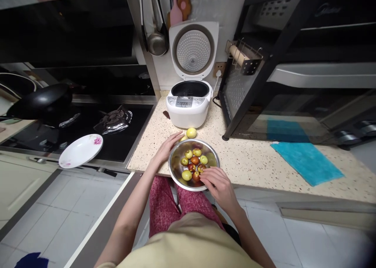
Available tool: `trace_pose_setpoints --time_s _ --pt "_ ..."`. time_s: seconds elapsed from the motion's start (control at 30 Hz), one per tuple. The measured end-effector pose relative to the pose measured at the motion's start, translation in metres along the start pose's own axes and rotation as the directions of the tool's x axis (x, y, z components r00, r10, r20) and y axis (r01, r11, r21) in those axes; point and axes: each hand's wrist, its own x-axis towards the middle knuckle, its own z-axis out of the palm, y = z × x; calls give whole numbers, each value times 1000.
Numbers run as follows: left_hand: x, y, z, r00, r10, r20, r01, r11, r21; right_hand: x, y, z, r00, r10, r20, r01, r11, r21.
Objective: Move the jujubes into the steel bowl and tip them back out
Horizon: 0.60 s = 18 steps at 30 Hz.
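Observation:
A stainless steel bowl (216,152) rests by the counter's front edge with several green and red-brown jujubes (186,175) inside. My right hand (219,183) reaches over the bowl's right rim. Its fingers are bent together at a reddish jujube (196,176), and the fingertips are partly hidden. Along the bowl's left side lies my left hand (167,146), fingers stretched forward beside the rim; whether it presses on the bowl I cannot tell. Near its fingertips, behind the bowl, are a yellow-green jujube (191,133) and another, partly covered one.
Behind the bowl stands a white rice cooker (188,113), lid up. A floral plate (80,150) overhangs the front of the gas stove (114,119), which also bears a black wok (44,101). To the right are a black oven (308,103) and a blue cloth (307,162). A drawer (100,217) is pulled out.

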Motion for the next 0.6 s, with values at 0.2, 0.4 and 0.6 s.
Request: trace_pose_setpoints --time_s 0.2,0.4,0.6 --pt "13 3 5 1000 21 6 -21 999 -50 -1 -1 2 1000 17 10 -17 1000 -3" --pt "7 3 5 998 -15 -61 11 997 -70 0 0 1 1000 9 19 -9 1000 3" --pt "-10 1 2 987 -54 -154 43 996 -74 -1 1 1 1000 8 16 -9 1000 16"
